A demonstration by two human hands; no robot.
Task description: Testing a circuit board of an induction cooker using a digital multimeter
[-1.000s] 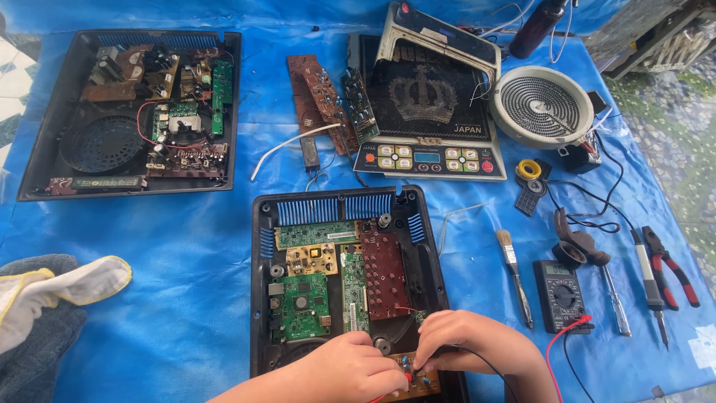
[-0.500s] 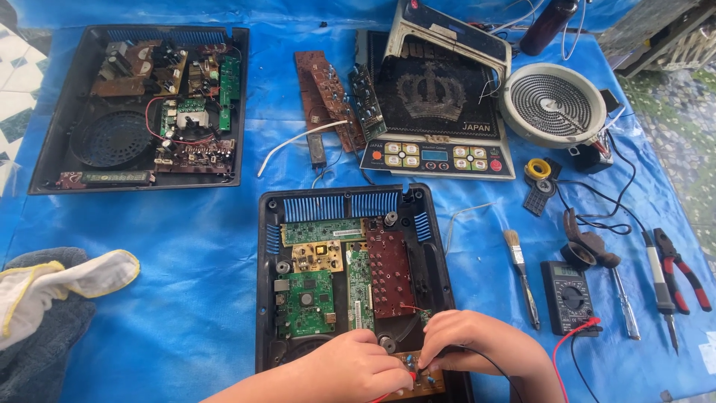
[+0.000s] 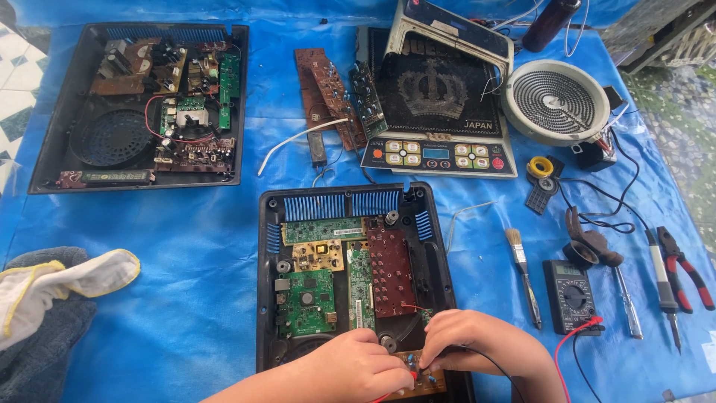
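Compared with a second ago, the view has shifted slightly, so everything sits a little lower and to the right in the frame, while both hands stay in the same spot at the bottom centre.

Head view, looking down on a blue tarp [image 3: 201, 246] spread as a work surface. At the bottom centre lies an open black appliance case [image 3: 350, 280] holding green and reddish circuit boards. Left hand [image 3: 358, 367] rests curled at the near edge of the case, fingertips pressed together on a red probe tip against a small brown circuit board [image 3: 426, 379]. Right hand [image 3: 477, 347] is just beside it, fingers bent down and pinching a thin black lead onto the same board. The two hands almost touch.

To the right of the case lie a paintbrush [image 3: 522, 272], a black multimeter [image 3: 570, 295] with red and black wires, a screwdriver [image 3: 626, 302], and red-handled pliers [image 3: 686, 265] near the right edge. In the upper right sits a round white heating coil [image 3: 556, 101]. Upper centre holds a cooktop panel [image 3: 436, 108] with a crown design and a button strip, with loose brown boards to its left. In the upper left is a second open black case [image 3: 138, 104] filled with boards and a fan grille. A white and yellow cloth [image 3: 60, 287] lies at the lower left.
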